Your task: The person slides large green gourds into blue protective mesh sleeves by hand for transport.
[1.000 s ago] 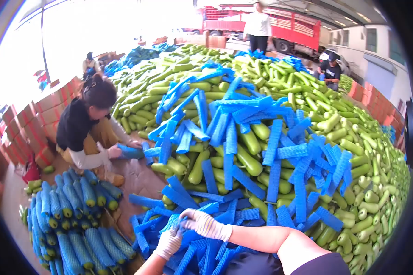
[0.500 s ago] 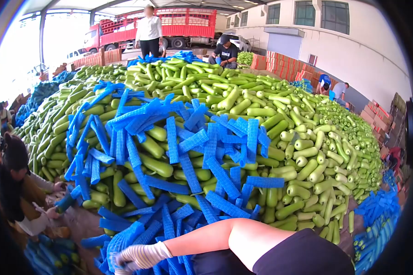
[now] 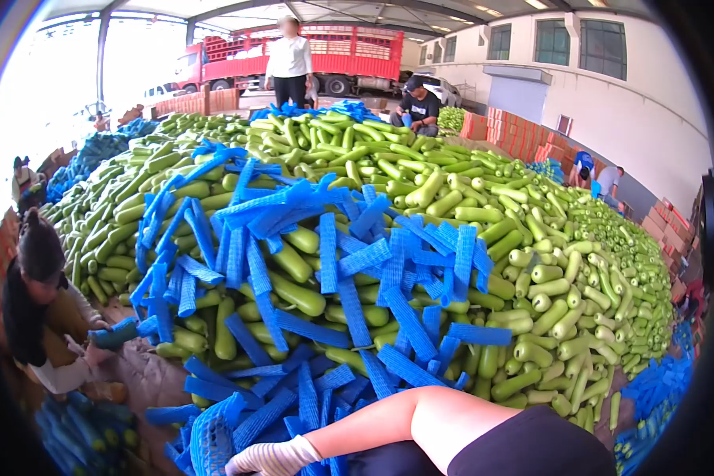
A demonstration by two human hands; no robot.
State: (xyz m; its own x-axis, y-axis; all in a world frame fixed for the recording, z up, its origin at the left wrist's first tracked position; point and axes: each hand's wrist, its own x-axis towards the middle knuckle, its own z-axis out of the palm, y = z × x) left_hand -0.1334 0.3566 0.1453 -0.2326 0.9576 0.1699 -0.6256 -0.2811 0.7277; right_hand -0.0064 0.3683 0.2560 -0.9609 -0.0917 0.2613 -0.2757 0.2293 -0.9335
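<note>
My right hand [image 3: 274,458], in a cream glove with thin stripes, is low at the bottom edge, its arm bent across from the right under a black short sleeve. The glove's fingers are cut off by the frame. Right beside it stands a stretched blue foam net sleeve [image 3: 213,436], with its mesh spread open. Many flat blue foam net sleeves [image 3: 404,325] lie loose over the heap in front of me. Beneath and around them are long green gourds [image 3: 293,292]. My left hand is out of view.
At left a crouching person [image 3: 36,293] holds a gourd in a blue net [image 3: 113,335]; netted gourds [image 3: 79,432] lie below. Further netted gourds [image 3: 650,420] are at lower right. Other people, cartons [image 3: 516,135] and a red truck [image 3: 333,55] stand beyond the heap.
The view has swung left and slightly up, so the heap sits further right. My gloved hand has dropped lower, its fingers leaving the frame, and the net sleeve beside it shows more upright.
</note>
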